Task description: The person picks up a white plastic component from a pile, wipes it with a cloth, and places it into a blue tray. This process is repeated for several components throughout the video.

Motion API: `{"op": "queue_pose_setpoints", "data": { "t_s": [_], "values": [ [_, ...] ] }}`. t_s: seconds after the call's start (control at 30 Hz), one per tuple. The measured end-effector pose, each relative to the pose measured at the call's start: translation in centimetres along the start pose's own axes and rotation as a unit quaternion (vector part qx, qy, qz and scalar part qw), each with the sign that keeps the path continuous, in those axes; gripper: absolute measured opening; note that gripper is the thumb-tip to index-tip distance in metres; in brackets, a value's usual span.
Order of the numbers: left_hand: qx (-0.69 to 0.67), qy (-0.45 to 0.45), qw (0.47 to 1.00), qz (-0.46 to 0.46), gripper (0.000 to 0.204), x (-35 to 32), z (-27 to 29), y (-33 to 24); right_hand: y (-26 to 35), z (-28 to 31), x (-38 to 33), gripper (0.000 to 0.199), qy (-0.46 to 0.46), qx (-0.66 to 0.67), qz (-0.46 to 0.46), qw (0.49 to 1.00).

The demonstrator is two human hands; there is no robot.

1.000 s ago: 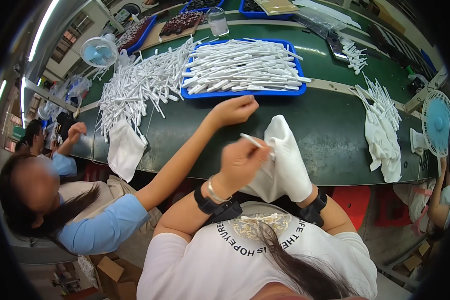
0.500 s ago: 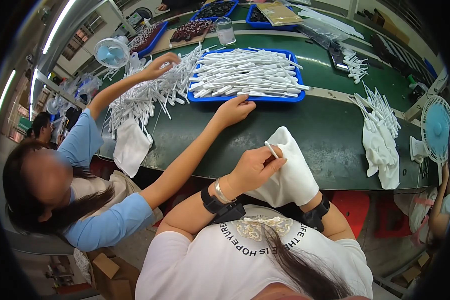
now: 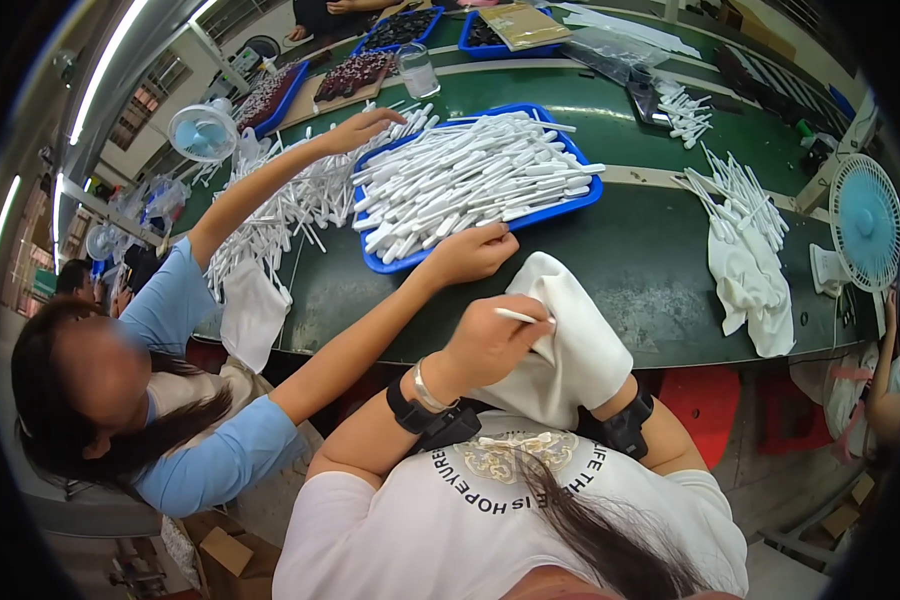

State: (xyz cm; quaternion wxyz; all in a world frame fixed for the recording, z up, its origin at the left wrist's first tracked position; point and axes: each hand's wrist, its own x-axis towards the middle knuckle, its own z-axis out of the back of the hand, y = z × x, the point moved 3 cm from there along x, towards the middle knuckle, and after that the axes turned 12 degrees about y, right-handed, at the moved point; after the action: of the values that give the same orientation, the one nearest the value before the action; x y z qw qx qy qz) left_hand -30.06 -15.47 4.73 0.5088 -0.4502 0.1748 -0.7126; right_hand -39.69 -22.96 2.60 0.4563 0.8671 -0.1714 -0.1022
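Between the thumb and fingers of my left hand (image 3: 492, 342) is a slim white plastic stick (image 3: 516, 315), lying almost level. A white cloth (image 3: 582, 345) drapes over my right hand, hiding its fingers; only the right wrist (image 3: 620, 405) shows below the cloth. The cloth bulges up beside the stick's end. Ahead of my hands, a blue tray (image 3: 560, 205) is heaped with white plastic sticks (image 3: 470, 175) with wider ends. A co-worker on my left has one hand (image 3: 473, 255) at the tray's near edge and the other hand (image 3: 365, 128) over the loose sticks.
A loose pile of sticks (image 3: 270, 215) spreads left of the tray, with another white cloth (image 3: 253, 318) at the table edge. At right lie more sticks (image 3: 740, 205), a crumpled cloth (image 3: 750, 285) and a fan (image 3: 865, 225). A clear cup (image 3: 417, 75) stands behind the tray.
The tray has swung round, its left end coming nearer, with the co-worker's hand at its edge. The stick in my left hand has turned from steep to nearly level, and the cloth has shifted.
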Motion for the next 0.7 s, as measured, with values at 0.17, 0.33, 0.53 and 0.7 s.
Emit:
{"op": "queue_pose_setpoints", "data": {
  "t_s": [0.17, 0.33, 0.53, 0.7],
  "values": [
    [-0.325, -0.122, 0.927, 0.141, 0.010, -1.3, -0.5, 2.5, 1.7, -1.9, 0.1, 0.022, 0.011, 0.086, 0.020, 0.996],
    [-0.487, -0.117, 0.836, 0.223, 0.009, -1.9, 1.7, 3.0, 1.0, 0.1, 0.1, 0.019, -0.029, -0.039, 0.061, 0.997],
    [-0.356, -0.090, 0.892, 0.264, 0.008, -3.4, 3.3, 3.1, 2.5, 0.9, -0.4, 0.024, -0.044, -0.058, 0.028, 0.997],
    [-0.393, -0.107, 0.866, 0.289, 0.007, -4.0, 1.2, 2.7, 2.3, 0.3, -1.5, 0.033, -0.054, 0.116, 0.045, 0.991]
  ]
}}
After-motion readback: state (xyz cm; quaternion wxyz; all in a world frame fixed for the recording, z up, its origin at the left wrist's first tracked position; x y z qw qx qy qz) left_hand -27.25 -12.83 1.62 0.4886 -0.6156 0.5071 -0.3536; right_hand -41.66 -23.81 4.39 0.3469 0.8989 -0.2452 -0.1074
